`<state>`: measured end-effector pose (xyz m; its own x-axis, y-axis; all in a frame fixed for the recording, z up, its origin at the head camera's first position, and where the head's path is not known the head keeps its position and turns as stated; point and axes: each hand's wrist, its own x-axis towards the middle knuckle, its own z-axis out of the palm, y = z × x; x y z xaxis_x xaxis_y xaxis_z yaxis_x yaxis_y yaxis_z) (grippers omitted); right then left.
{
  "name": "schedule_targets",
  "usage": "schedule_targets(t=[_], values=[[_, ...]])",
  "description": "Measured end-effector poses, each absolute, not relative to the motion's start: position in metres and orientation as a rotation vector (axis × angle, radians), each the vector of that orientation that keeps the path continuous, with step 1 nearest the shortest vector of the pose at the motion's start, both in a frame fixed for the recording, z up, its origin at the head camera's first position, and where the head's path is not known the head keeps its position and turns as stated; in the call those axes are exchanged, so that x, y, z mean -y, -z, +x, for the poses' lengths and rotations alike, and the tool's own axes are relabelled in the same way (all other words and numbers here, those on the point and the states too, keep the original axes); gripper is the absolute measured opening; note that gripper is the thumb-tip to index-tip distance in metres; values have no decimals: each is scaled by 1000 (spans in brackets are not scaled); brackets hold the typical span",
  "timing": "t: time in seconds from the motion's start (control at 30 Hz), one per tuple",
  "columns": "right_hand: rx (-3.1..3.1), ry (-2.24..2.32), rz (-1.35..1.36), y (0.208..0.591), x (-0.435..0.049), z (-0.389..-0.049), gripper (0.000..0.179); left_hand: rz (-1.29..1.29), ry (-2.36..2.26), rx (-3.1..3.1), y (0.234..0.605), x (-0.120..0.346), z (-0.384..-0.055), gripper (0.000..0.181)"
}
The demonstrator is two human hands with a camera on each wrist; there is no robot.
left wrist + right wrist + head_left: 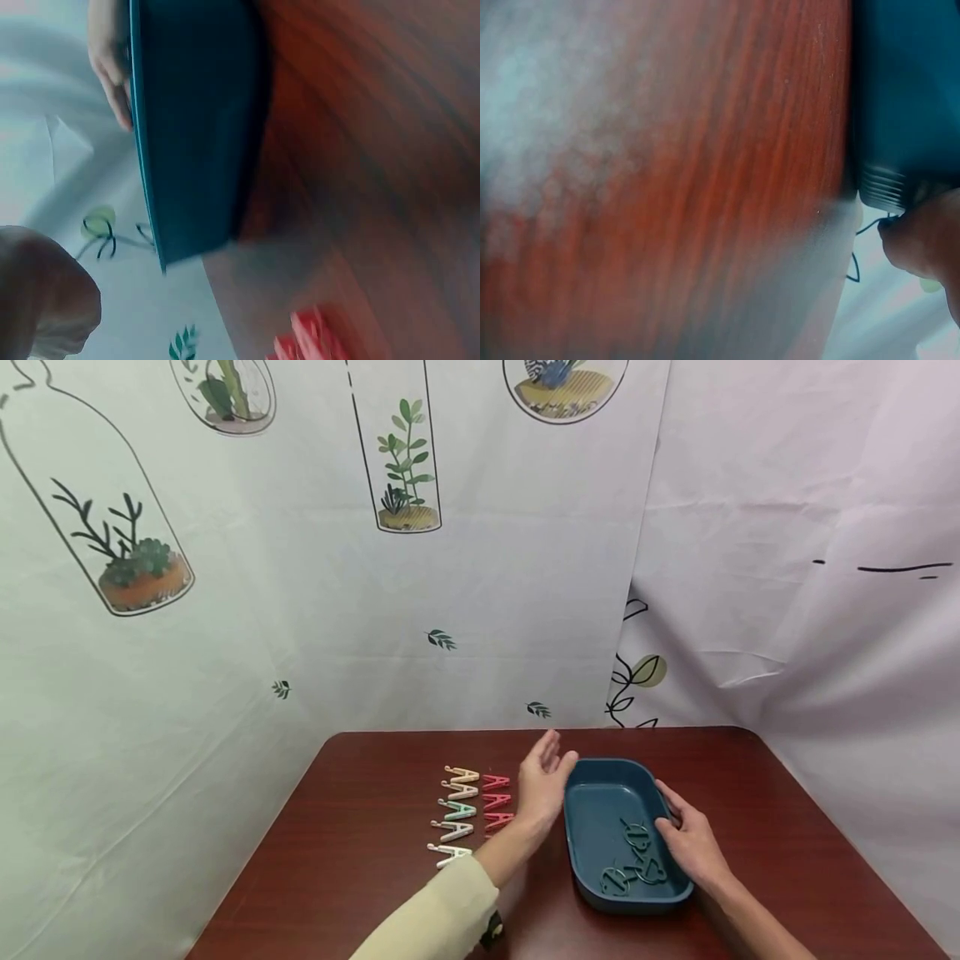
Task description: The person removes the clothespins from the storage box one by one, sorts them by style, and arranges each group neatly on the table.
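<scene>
A dark blue rectangular tray point(600, 810) stands on the right half of the table. Several dark green wiry pieces with round loops point(637, 837) lie inside it, toward the near right. My right hand point(693, 843) grips the tray's right rim, thumb over the inside and fingers along the outer wall. Beside the left rim, my left hand point(542, 785) is raised with fingers extended and nothing held. In the left wrist view that hand point(49, 300) appears apart from the tray wall point(195, 127). The right wrist view catches part of the right hand point(926, 236) at the tray's edge.
Left of the tray, pale clothespins point(452, 831) form a column, with red clothespins point(497, 802) in a shorter column alongside, partly behind the left arm. A small dark object point(492, 931) shows under the left sleeve. A printed white curtain point(487, 593) hangs behind the brown table point(360, 843).
</scene>
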<state>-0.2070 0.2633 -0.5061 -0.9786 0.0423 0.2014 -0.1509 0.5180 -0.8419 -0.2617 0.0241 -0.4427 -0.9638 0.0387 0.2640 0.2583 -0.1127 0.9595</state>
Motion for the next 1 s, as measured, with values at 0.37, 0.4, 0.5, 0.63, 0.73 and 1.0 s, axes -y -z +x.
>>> schedule_targets(t=[0.37,0.4,0.5,0.63,0.73,1.0], values=[[2544,-1505,94,507,-263,-209,62,-266,2407,2138,457,-72,-241,61],[2542,-1507,94,507,-263,-209,62,-249,2408,2147,458,-75,-240,62],[2538,-1502,96,507,-262,-208,61,-190,2424,2141,464,-82,-238,63],[2529,-1500,110,507,-262,-208,61,-110,2403,2146,472,-89,-238,61],[2522,-1496,121,507,-262,-208,61,-35,2366,2183,479,-93,-238,59],[2529,-1498,112,507,-263,-209,62,85,2241,2323,486,-98,-238,56]])
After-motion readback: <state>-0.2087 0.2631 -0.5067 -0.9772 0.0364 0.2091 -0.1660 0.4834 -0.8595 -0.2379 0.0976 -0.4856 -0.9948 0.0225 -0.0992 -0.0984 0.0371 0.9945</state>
